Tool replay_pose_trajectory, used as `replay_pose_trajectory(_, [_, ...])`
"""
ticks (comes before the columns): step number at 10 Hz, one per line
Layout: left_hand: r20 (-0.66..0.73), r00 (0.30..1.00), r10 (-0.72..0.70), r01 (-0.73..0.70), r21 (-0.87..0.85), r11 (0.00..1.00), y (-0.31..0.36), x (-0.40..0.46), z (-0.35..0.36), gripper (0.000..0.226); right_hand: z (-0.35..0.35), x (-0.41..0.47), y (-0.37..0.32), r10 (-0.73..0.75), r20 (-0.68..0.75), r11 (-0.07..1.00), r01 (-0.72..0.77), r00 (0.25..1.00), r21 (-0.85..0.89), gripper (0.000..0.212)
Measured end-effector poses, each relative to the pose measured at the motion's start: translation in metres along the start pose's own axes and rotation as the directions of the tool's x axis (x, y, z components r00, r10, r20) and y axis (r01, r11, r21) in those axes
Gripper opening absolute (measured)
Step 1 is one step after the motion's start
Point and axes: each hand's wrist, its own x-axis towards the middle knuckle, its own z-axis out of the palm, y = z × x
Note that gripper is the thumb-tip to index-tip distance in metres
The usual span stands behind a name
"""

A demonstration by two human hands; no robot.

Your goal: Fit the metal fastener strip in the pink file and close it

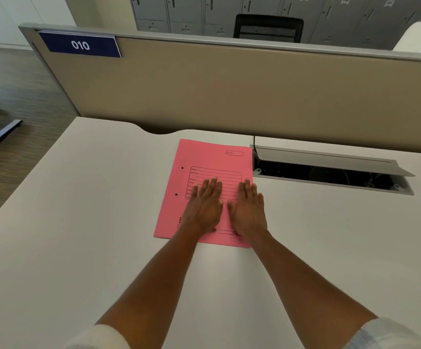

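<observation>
The pink file (204, 157) lies closed and flat on the white desk (78, 222), its printed front cover facing up. Two punched holes show near its left edge. My left hand (204, 205) rests palm down on the middle of the cover, fingers straight and slightly apart. My right hand (249, 207) lies palm down beside it, over the file's right edge. Neither hand holds anything. No metal fastener strip shows in view.
An open cable tray (330, 172) with a raised grey flap is set into the desk just right of the file. A beige partition (229, 91) with a blue "010" sign stands behind the desk. Grey lockers and a black chair back lie beyond.
</observation>
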Motion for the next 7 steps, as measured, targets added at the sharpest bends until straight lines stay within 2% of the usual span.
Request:
replay_pose_trajectory(3, [-0.030,0.998,-0.050,0.051,0.042,0.998,0.007,-0.006,0.022,0.064,0.017,-0.004,0.006,0.000,0.003,0.998,0.001,1.000,-0.070,0.064])
replay_pose_trajectory(6, [-0.019,0.998,-0.052,0.053,0.022,0.998,0.010,-0.004,0.008,0.064,0.003,-0.005,0.004,-0.016,0.025,1.000,0.017,1.000,-0.016,0.064])
replay_pose_trajectory(7, [-0.085,0.996,-0.008,0.011,0.027,1.000,0.020,0.001,-0.011,0.064,-0.017,-0.005,0.002,-0.041,-0.049,0.999,0.040,0.998,-0.009,0.063])
